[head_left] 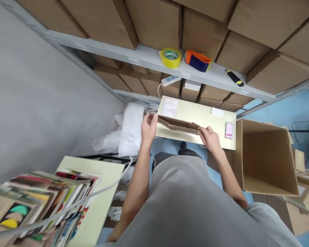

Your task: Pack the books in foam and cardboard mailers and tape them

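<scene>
A flattened brown cardboard box (179, 125), parted a little along its top, spans the space between my two hands above the near edge of the cream table (190, 106). My left hand (149, 127) pinches its left end, thumb towards me. At the other end, my right hand (209, 138) has its fingers closed on the right corner. A phone (229, 130) lies on the table to the right of my right hand. White paper sheets (170, 107) rest near the table's far left corner, and a small white paper (217, 112) is at the back right.
On the shelf edge (144, 55) ahead sit a yellow tape roll (170, 57), an orange and blue tape dispenser (198, 61) and a utility knife (235, 78). A large open carton (267, 157) stands right. Bubble wrap (130, 128) and stacked books (54, 199) are left.
</scene>
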Demonstrator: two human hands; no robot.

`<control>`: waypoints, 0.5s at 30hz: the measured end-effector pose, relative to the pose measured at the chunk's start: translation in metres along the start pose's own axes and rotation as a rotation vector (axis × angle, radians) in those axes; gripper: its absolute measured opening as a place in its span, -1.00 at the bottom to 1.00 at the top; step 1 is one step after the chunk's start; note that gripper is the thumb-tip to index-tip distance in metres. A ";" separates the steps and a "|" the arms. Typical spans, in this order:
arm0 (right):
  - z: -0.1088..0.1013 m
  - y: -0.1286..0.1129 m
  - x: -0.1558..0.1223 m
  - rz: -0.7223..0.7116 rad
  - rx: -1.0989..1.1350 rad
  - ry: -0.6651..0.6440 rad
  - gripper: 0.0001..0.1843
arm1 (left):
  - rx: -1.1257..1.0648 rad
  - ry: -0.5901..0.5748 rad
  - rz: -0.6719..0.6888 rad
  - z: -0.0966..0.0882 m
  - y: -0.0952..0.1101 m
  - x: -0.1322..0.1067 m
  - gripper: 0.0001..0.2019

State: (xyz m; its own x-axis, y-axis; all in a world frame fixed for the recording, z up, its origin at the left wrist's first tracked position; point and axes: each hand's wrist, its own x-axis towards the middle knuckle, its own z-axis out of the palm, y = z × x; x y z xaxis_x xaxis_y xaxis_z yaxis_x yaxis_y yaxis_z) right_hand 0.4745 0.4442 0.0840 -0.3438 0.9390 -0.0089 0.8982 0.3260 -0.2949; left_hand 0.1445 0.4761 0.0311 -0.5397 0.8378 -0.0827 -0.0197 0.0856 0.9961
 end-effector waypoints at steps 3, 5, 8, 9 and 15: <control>0.011 0.034 0.017 0.128 -0.024 -0.043 -0.61 | 0.027 -0.089 -0.080 0.048 -0.018 0.014 -0.48; 0.019 0.049 0.024 0.190 0.001 -0.067 -0.60 | 0.058 -0.165 -0.103 0.071 -0.027 0.022 -0.45; 0.031 0.061 0.028 0.271 0.070 -0.078 -0.53 | 0.121 -0.264 -0.118 0.096 -0.040 0.033 -0.42; 0.034 0.063 0.028 0.299 0.100 -0.077 -0.51 | 0.151 -0.290 -0.120 0.102 -0.044 0.037 -0.40; 0.048 0.069 0.025 0.460 0.356 0.010 -0.44 | 0.456 -0.528 -0.085 0.124 -0.054 0.051 -0.29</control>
State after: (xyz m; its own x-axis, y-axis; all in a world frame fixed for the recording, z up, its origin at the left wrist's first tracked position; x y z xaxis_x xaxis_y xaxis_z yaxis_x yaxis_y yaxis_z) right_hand 0.5145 0.4853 0.0179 0.0636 0.9769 -0.2038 0.8063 -0.1707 -0.5663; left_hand 0.2224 0.5811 -0.0306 -0.0689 0.9579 -0.2785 0.3734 0.2837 0.8832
